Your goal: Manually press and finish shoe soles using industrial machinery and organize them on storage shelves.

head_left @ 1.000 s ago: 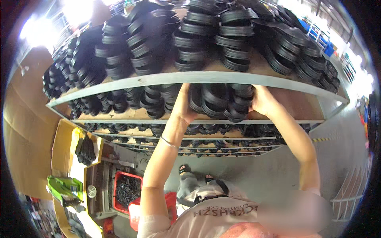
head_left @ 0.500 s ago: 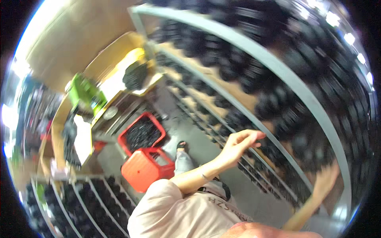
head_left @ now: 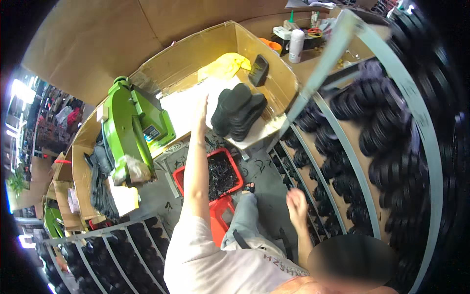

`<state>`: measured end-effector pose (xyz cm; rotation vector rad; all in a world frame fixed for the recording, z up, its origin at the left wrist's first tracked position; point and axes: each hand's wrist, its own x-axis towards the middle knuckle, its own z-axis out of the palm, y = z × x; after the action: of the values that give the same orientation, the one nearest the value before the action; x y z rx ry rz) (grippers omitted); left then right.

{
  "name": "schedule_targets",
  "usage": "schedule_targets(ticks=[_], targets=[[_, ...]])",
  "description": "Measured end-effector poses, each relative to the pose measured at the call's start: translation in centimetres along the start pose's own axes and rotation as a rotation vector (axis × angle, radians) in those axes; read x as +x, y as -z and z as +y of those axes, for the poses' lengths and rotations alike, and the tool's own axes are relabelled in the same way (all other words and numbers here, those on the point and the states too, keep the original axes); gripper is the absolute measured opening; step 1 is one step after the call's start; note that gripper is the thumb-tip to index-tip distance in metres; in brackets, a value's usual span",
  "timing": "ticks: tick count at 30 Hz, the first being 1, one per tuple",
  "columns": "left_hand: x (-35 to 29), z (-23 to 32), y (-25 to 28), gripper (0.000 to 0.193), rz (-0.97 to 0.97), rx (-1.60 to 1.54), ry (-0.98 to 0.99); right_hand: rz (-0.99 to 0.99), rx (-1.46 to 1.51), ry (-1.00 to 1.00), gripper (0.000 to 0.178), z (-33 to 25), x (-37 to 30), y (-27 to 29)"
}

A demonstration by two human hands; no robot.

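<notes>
My left hand point(head_left: 201, 111) is stretched out over the white work surface point(head_left: 178, 110), fingers extended and nothing seen in them. Just right of it, and apart from it, lies a heap of black shoe soles point(head_left: 238, 111). My right hand point(head_left: 296, 206) hangs lower, beside the rack at right, its fingers loosely bent and no object visible in it. A green bench machine point(head_left: 128, 127) stands left of my left hand. Below my left forearm is a red bin point(head_left: 236, 169) full of black scraps.
A shelf rack point(head_left: 352, 161) loaded with black soles rises at right. Another rack point(head_left: 105, 235) stands lower left. A red stool point(head_left: 220, 220) is by my leg. Cardboard walls point(head_left: 196, 44) surround the bench, with a yellow cloth point(head_left: 225, 66) and a white bottle point(head_left: 296, 46).
My view has turned toward the bench. My left hand has gone from beside the rack to over the white surface. My right hand has come away from the rack's shelves.
</notes>
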<state>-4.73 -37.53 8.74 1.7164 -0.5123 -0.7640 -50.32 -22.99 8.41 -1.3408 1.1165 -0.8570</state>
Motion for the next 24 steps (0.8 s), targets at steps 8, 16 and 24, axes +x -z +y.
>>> schedule_targets(ticks=[8, 16, 24], targets=[[8.1, -5.3, -5.4, 0.101, -0.479, 0.275, 0.208, -0.198, 0.594, -0.604, 0.088, 1.9, 29.9, -13.4], [0.3, -6.9, 0.1, 0.098, -0.366, 0.310, 0.125, -0.068, 0.693, -0.525, 0.080, 0.1, 23.6, -20.2], [-11.1, -11.3, 0.0, 0.102, -0.595, -0.075, 0.070, -0.153, 0.559, -0.720, 0.059, 4.4, 14.4, -14.1]])
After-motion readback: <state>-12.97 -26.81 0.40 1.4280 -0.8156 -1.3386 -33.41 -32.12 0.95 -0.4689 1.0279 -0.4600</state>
